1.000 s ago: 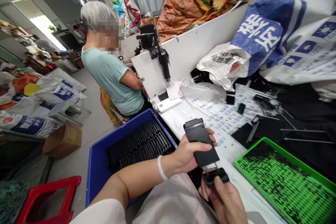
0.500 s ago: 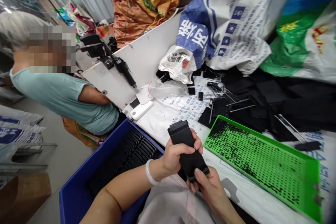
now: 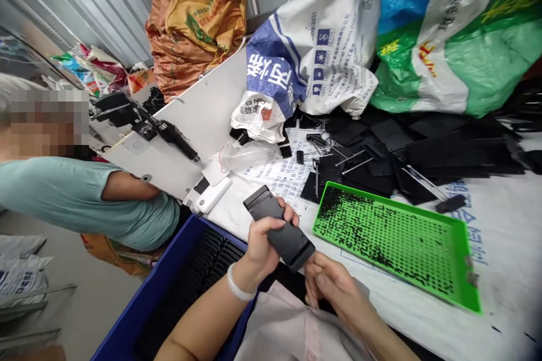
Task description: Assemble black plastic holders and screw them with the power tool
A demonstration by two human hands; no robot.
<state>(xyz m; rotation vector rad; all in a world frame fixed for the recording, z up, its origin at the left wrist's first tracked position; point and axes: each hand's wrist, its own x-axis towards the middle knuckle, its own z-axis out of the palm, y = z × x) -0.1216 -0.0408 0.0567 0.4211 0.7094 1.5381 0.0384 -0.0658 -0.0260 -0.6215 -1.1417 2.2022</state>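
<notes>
A flat, oblong black plastic case [image 3: 292, 241] is tilted in front of me, its lower end pointing right. My left hand [image 3: 263, 245] is wrapped round its middle, thumb across the upper face and fingertips at the far edge. At the lower end of the case, my right hand [image 3: 332, 279] has its fingers curled and pressed together; whether something small is between them is hidden. To the right lies a green perforated tray [image 3: 444, 271] with many tiny black pieces [image 3: 339, 208] heaped toward its left end.
A blue bin [image 3: 139, 299] holding rows of black parts [image 3: 203, 259] stands at left. An electric screwdriver [image 3: 175, 141] hangs by a white board [image 3: 220, 96]. Black sheets [image 3: 444, 146], metal rods [image 3: 425, 180] and large sacks [image 3: 339, 39] are behind the tray. A co-worker [image 3: 84, 197] sits at left.
The view has swung right. My right hand has let go of the case's lower end and curled beside it. My left hand keeps hold of the case, which is now tilted further over.
</notes>
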